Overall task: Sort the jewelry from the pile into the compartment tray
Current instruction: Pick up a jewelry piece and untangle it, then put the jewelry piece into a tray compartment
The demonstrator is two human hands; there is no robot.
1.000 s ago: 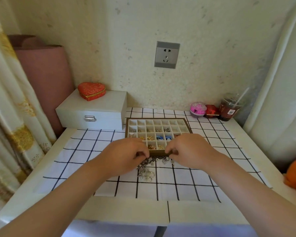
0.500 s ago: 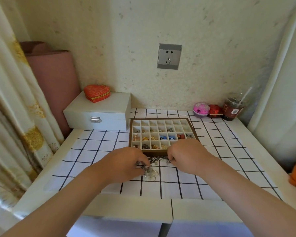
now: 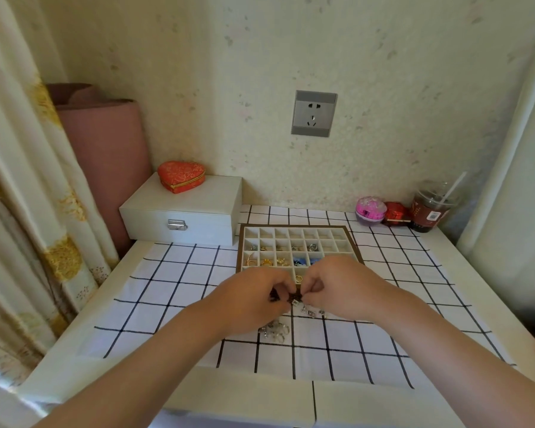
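A brown-framed compartment tray (image 3: 351,239) stands on the checked cloth, with gold, silver and blue pieces in several of its cells. A pile of silvery jewelry (image 3: 275,330) lies on the cloth just in front of it, partly hidden by my hands. My left hand (image 3: 247,299) and my right hand (image 3: 337,287) meet above the pile, fingertips pinched together on a small dark piece of jewelry (image 3: 292,296) held between them. Part of that piece is hidden by my fingers.
A white jewelry box (image 3: 183,213) with a red heart-shaped case (image 3: 181,176) on top stands at the back left. A pink round case (image 3: 370,210), a red case (image 3: 396,214) and a plastic drink cup with a straw (image 3: 430,208) stand at the back right. Curtains hang on both sides.
Both hands have lifted a little from the pile and come together, now pinching a small dark piece between them. The camera view has shifted slightly.
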